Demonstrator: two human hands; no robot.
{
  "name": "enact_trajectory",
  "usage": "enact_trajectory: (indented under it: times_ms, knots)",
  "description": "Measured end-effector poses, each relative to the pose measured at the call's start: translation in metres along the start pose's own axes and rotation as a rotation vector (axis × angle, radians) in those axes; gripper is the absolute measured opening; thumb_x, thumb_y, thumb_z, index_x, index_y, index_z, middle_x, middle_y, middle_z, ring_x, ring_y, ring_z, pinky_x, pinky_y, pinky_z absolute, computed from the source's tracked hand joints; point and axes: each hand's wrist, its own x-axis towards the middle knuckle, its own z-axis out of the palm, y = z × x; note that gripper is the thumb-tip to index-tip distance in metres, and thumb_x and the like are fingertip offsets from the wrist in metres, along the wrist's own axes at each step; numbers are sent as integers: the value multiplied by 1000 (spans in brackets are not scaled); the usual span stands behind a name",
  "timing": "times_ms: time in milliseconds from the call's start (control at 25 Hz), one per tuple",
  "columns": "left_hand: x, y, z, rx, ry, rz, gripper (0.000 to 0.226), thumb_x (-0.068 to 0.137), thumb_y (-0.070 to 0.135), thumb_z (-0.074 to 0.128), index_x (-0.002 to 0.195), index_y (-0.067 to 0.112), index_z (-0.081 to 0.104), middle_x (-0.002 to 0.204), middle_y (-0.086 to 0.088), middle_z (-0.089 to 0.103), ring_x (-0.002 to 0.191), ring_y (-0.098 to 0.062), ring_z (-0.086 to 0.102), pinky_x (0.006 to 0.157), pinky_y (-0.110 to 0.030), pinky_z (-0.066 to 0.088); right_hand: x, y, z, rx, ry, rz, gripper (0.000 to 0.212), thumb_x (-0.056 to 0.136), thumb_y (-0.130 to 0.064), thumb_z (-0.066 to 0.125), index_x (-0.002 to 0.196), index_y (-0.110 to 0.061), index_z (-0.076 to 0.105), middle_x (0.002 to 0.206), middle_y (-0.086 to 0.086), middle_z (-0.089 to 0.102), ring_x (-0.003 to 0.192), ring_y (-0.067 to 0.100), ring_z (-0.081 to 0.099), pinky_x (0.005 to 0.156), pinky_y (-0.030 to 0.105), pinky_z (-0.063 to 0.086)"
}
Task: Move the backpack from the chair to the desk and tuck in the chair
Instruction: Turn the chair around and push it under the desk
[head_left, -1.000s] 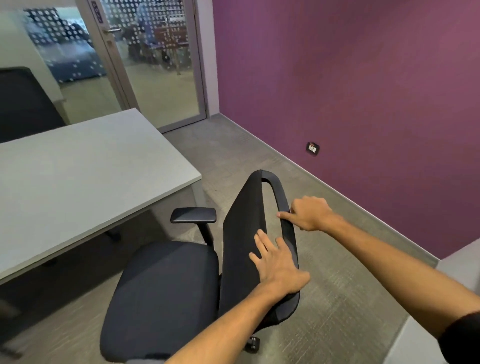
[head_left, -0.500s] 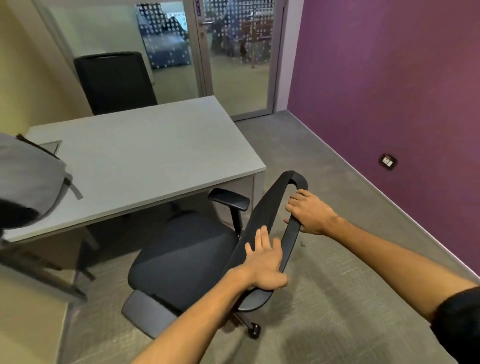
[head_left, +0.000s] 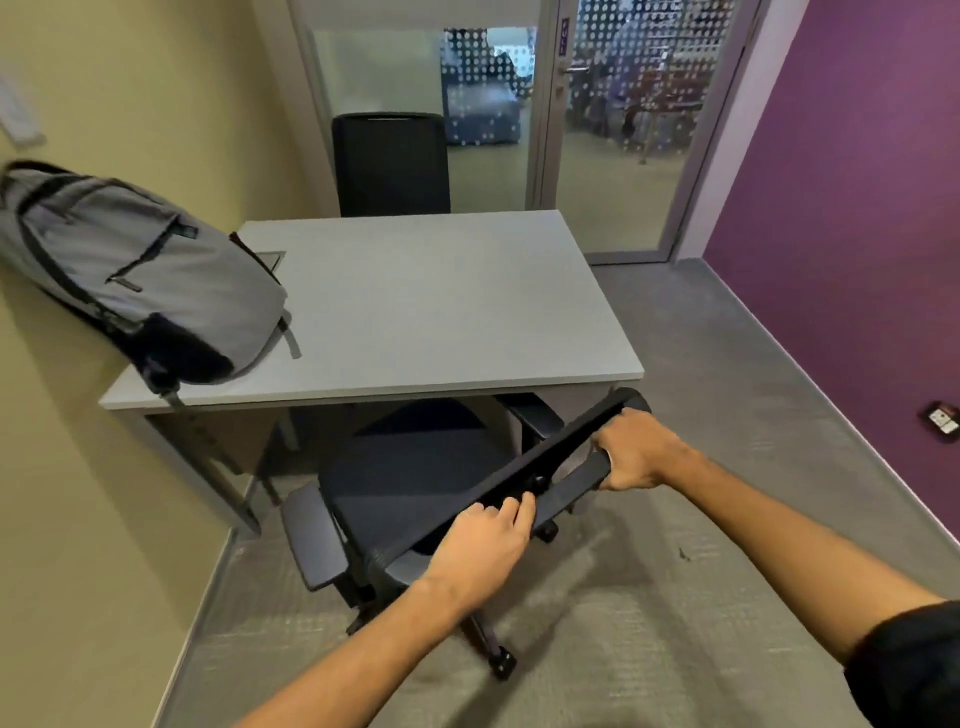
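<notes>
- Grey carpet (head_left: 727, 597) covers the floor of a small office, with a yellow wall on one side, a purple wall (head_left: 857, 234) on the other, and a glass door (head_left: 623, 130) behind the desk.
- On the left hand (head_left: 480, 551), the fingers (head_left: 511, 512) curl over the top edge of the chair's backrest (head_left: 540, 467), closed on it.
- On the right hand (head_left: 636, 454), the fingers wrap the backrest frame near its upper corner, also clamped firmly around it.
- Both forearms reach forward from the lower edge of the view, so the person stands directly behind the chair (head_left: 415, 483).
- Its seat sits partly beneath the front edge of the desk (head_left: 441, 301); the far armrest is already under the top, while the near armrest (head_left: 311, 540) and the wheeled base remain out in the open.
- Angled rather than square, the backrest runs diagonally across the desk's front edge.
- Resting on the desk's left end is the grey backpack (head_left: 140, 275), leaning against the yellow wall, with a strap hanging over the edge.
- By that placement, the backpack step looks finished.
- What remains, judging from this, is to straighten the chair and roll it further in until the backrest meets the desk edge.
- A second black chair (head_left: 389, 163) stands at the far side, away from the work.
</notes>
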Motion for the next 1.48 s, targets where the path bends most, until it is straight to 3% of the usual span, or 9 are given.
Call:
enact_trajectory:
  times_ms: [120,240,320,440,640,800,880,1160,1480]
  knots:
    - [-9,-36,-2,-13,-5,9,70,66,16,75,131,0,54,86,-8,67,52,-22,62,43,-28,36,17,-15,5,33,89,-8,48,70,-64,60,51,-26,39,50,-6,44,51,19,45,61,28,31]
    - [-22,-76,-1,-11,-19,7,67,77,19,68,138,5,45,90,-8,66,60,-26,63,48,-33,42,31,-40,-2,19,92,-35,59,67,-82,44,50,-26,36,46,-6,39,48,16,41,53,30,28]
    - [-30,-105,-1,-65,-41,-35,52,88,23,56,136,13,39,92,-7,64,68,-29,63,54,-39,46,43,-57,-7,31,80,-32,67,64,-90,38,50,-25,36,46,-6,40,46,14,39,50,31,27]
    - [-39,-140,-4,-46,-121,-175,26,94,33,45,113,16,46,94,-6,66,81,-32,66,62,-40,44,63,-84,-15,76,102,-53,79,60,-97,38,51,-18,30,47,-5,35,45,14,32,48,31,24]
    - [-40,-182,-3,-44,-184,-516,22,89,28,54,102,16,66,103,-7,71,95,-28,68,69,-34,41,105,-117,-22,215,137,-87,80,71,-93,32,63,-15,46,64,0,53,57,15,46,57,32,37]
    - [-41,-227,0,-156,-171,-514,22,78,40,57,77,18,63,75,0,65,75,-23,65,65,-31,43,131,-138,-28,208,142,-10,76,70,-93,33,56,-19,41,50,-5,43,46,13,40,55,29,35]
    - [-40,-255,3,-221,-173,-516,29,72,49,56,70,20,62,65,5,60,64,-19,59,62,-29,45,146,-151,-32,194,145,32,77,68,-95,31,54,-20,44,49,-6,45,47,14,45,57,31,41]
    - [-33,-332,15,-158,-184,-464,9,67,30,57,68,21,55,57,6,46,63,-21,52,61,-30,37,199,-186,-44,211,123,143,78,65,-97,32,52,-21,45,50,-5,49,49,15,50,63,35,52]
    - [-6,-369,27,-181,-121,-434,26,70,28,55,88,16,70,69,-1,56,70,-26,59,63,-31,41,241,-171,-55,201,108,141,73,66,-95,31,49,-23,34,47,-7,38,44,12,36,50,28,28]
